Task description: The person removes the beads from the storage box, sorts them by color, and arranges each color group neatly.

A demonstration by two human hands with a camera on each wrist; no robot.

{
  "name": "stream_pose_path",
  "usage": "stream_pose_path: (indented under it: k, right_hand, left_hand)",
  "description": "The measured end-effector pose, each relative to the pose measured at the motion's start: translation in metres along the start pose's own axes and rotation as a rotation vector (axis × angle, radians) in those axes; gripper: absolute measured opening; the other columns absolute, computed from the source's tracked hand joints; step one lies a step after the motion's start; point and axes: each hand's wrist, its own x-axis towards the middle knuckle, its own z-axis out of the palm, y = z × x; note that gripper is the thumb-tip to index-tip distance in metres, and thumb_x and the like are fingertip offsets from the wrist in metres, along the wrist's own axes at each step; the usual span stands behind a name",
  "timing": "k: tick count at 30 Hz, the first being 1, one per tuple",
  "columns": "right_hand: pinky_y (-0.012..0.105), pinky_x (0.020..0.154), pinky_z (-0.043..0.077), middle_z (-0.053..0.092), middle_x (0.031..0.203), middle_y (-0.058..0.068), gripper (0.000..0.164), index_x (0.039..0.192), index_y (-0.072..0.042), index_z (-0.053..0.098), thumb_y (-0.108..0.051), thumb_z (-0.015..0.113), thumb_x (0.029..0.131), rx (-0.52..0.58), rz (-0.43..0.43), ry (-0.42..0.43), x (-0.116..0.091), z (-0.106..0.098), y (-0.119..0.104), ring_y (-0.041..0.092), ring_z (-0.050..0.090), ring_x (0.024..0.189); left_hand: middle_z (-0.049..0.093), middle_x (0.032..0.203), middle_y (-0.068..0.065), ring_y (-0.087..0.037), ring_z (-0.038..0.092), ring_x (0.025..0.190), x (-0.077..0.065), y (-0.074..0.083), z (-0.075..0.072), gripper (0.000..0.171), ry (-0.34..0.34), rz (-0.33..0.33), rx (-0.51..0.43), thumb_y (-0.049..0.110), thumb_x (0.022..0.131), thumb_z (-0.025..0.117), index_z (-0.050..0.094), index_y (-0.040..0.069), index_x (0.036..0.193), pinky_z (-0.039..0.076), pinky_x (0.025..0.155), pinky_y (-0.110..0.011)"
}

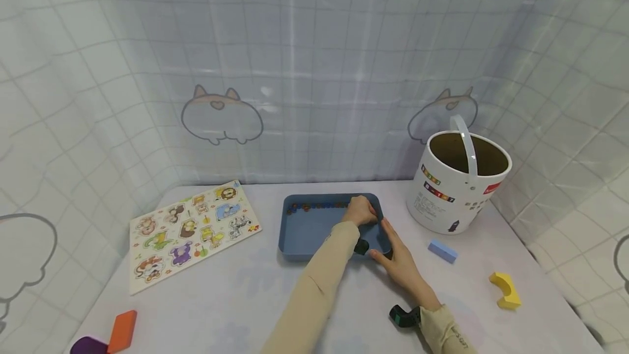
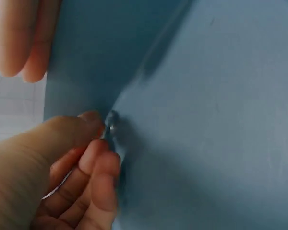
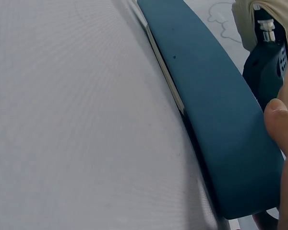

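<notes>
A blue tray [image 1: 307,236] lies on the table, with a row of small coloured beads [image 1: 319,206] along its back wall. My left hand [image 1: 360,211] reaches into its right end. In the left wrist view, its thumb and fingers pinch a small shiny bead [image 2: 112,118] low against the tray wall; the fingers partly hide it. My right hand [image 1: 400,261] lies around the front right corner from outside. Its fingers stretch along the right wall, and its thumb [image 3: 277,120] touches the front wall in the right wrist view.
Right of the tray stands a white bucket [image 1: 432,206] with its handle up. A blue block [image 1: 442,251] and a yellow arched block [image 1: 506,290] lie nearby. An animal puzzle board [image 1: 196,236] is at left, with orange [image 1: 122,331] and purple [image 1: 89,345] blocks nearer.
</notes>
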Motion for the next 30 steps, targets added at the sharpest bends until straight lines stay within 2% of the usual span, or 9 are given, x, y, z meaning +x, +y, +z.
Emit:
stream_pose_path:
  k: [3, 7, 10, 16, 20, 24, 26, 29, 30]
  right_hand:
    - [0.063, 0.109, 0.028, 0.021, 0.16, 0.02, 0.083, 0.154, -0.005, 0.021, -0.027, 0.069, 0.09, -0.002, -0.002, -0.01, 0.0, 0.001, 0.0, 0.044, 0.026, 0.144]
    - [0.063, 0.109, 0.028, 0.02, 0.16, 0.02, 0.083, 0.155, -0.005, 0.02, -0.027, 0.068, 0.091, 0.004, -0.003, -0.008, 0.0, -0.001, 0.0, 0.044, 0.026, 0.143]
    - [0.063, 0.109, 0.027, 0.019, 0.161, 0.018, 0.083, 0.155, -0.005, 0.019, -0.027, 0.067, 0.091, 0.005, 0.003, -0.013, 0.001, -0.003, 0.0, 0.044, 0.025, 0.144]
    - [0.063, 0.11, 0.026, 0.019, 0.16, 0.019, 0.082, 0.154, -0.004, 0.02, -0.027, 0.067, 0.091, 0.008, 0.008, -0.02, 0.0, -0.003, -0.001, 0.045, 0.024, 0.144]
    - [0.063, 0.11, 0.026, 0.021, 0.16, 0.021, 0.082, 0.154, -0.003, 0.02, -0.027, 0.068, 0.091, 0.014, 0.008, -0.017, -0.001, -0.002, -0.002, 0.045, 0.025, 0.143]
    - [0.063, 0.11, 0.026, 0.02, 0.159, 0.022, 0.081, 0.154, -0.004, 0.02, -0.024, 0.067, 0.091, 0.003, 0.019, -0.018, -0.003, 0.0, 0.0, 0.046, 0.025, 0.143]
    - [0.063, 0.11, 0.026, 0.02, 0.159, 0.021, 0.081, 0.154, -0.004, 0.02, -0.022, 0.068, 0.091, 0.008, 0.019, -0.013, -0.003, 0.0, 0.001, 0.045, 0.025, 0.143]
    - [0.062, 0.11, 0.026, 0.02, 0.16, 0.02, 0.082, 0.154, -0.005, 0.02, -0.023, 0.068, 0.091, 0.016, 0.014, -0.005, -0.002, -0.001, 0.002, 0.045, 0.025, 0.143]
    - [0.054, 0.114, 0.026, 0.021, 0.16, 0.019, 0.082, 0.154, -0.005, 0.021, -0.024, 0.068, 0.09, 0.018, 0.013, -0.004, -0.002, 0.0, 0.001, 0.044, 0.025, 0.144]
  left_hand:
    - [0.076, 0.087, -0.008, -0.02, 0.072, 0.074, -0.009, 0.0, -0.009, 0.009, -0.008, 0.005, -0.09, 0.015, 0.084, 0.076, 0.079, 0.008, 0.089, 0.056, 0.064, -0.025]
    - [0.075, 0.095, -0.013, -0.03, 0.071, 0.084, -0.019, 0.0, -0.026, 0.015, -0.015, 0.031, -0.275, 0.018, 0.088, 0.072, 0.078, 0.008, 0.096, 0.058, 0.074, -0.035]
    - [0.073, 0.102, -0.016, -0.037, 0.068, 0.091, -0.028, -0.002, -0.038, 0.017, -0.038, 0.055, -0.372, 0.022, 0.09, 0.07, 0.077, 0.01, 0.1, 0.056, 0.082, -0.045]
    - [0.073, 0.097, -0.011, -0.041, 0.065, 0.091, -0.066, -0.009, -0.049, 0.019, -0.055, 0.1, -0.492, 0.026, 0.092, 0.068, 0.075, 0.014, 0.104, 0.053, 0.083, -0.052]
    - [0.072, 0.098, -0.012, -0.03, 0.064, 0.077, -0.101, -0.015, -0.042, 0.018, -0.082, 0.146, -0.553, 0.024, 0.092, 0.068, 0.074, 0.013, 0.104, 0.054, 0.077, -0.049]
    - [0.072, 0.093, -0.015, -0.028, 0.063, 0.071, -0.133, -0.023, -0.023, 0.015, -0.163, 0.184, -0.593, 0.018, 0.09, 0.069, 0.075, 0.01, 0.101, 0.054, 0.067, -0.04]
    - [0.073, 0.089, -0.012, -0.027, 0.063, 0.069, -0.144, -0.027, -0.013, 0.014, -0.208, 0.195, -0.601, 0.017, 0.089, 0.07, 0.075, 0.009, 0.099, 0.052, 0.062, -0.035]
    - [0.074, 0.085, -0.003, -0.021, 0.064, 0.066, -0.154, -0.034, 0.001, 0.012, -0.254, 0.196, -0.552, 0.018, 0.089, 0.071, 0.076, 0.011, 0.097, 0.052, 0.058, -0.029]
    - [0.074, 0.082, 0.0, -0.017, 0.063, 0.063, -0.156, -0.036, 0.005, 0.011, -0.253, 0.194, -0.53, 0.019, 0.088, 0.072, 0.077, 0.012, 0.095, 0.05, 0.055, -0.026]
